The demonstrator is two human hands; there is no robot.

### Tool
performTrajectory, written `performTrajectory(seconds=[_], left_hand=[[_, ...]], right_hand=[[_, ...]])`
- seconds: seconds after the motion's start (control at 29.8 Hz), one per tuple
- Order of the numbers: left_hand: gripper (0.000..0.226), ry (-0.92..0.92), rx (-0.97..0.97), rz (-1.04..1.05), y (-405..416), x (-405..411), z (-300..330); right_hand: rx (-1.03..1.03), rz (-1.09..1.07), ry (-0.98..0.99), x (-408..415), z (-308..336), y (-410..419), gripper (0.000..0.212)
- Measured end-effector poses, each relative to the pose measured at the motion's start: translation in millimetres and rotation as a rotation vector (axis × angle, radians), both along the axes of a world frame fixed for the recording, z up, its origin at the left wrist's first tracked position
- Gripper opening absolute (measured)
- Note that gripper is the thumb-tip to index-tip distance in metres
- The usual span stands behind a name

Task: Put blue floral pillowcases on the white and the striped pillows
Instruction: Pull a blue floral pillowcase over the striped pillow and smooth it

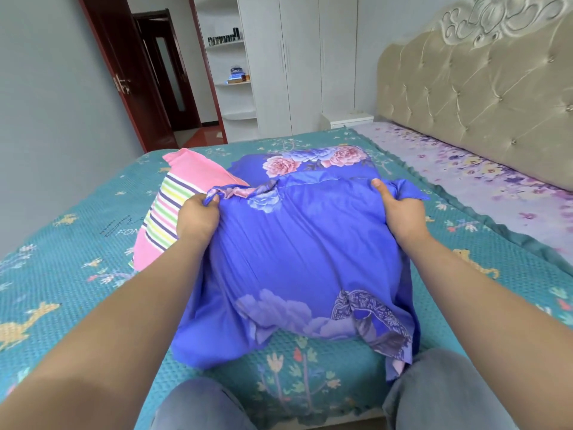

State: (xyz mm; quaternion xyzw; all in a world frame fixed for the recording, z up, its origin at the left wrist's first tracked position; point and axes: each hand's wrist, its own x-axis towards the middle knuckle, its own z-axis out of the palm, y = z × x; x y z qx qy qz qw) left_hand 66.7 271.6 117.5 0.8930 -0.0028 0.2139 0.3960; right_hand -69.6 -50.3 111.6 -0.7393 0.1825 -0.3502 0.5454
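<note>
Head-worn wide-angle view, looking forward and down across the teal bedspread (62, 252) from its near edge, close over both forearms. Headboard (471, 97) off to the right beyond it, doorway (167, 72) to the far left.

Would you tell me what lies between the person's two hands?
In the head view, the filled blue floral pillowcase spans from the left hand to the right hand.

Materials and finishes, as found on my bed.

The blue floral pillowcase (297, 243) is smooth cloth with a slight sheen; the striped pillow (173, 206) is matt woven cloth. The teal bedspread (77, 243) is waffle-textured cloth. The headboard (483, 97) looks like glossy tufted upholstery. The door (124, 72) is glossy dark wood.
</note>
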Motion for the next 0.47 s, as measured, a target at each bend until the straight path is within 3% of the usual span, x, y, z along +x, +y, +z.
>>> performTrajectory(seconds=[0.07,0.17,0.23,0.34,0.4,0.47], left_hand=[[0.026,0.055,0.016,0.052,4,10,-3],[0.031,0.032,0.333,-0.024,11,25,-4],[0.055,0.042,0.495,-0.214,12,28,6],[0.104,0.212,0.783,-0.454,5,25,37],[0.122,0.323,1.064,-0.514,-2,22,59],[0.127,0.401,1.209,-0.524,-9,20,68]], right_hand=[[-0.022,-0.004,-0.018,-4,0,0,0.037],[-0.033,0.094,0.068,-7,6,-3,0.029],[0.026,0.171,0.082,-8,12,-1,0.031],[0.106,0.227,-0.072,-9,19,13,0.027],[0.136,0.253,-0.222,-12,23,27,0.027],[0.11,0.26,-0.313,-15,26,35,0.03]])
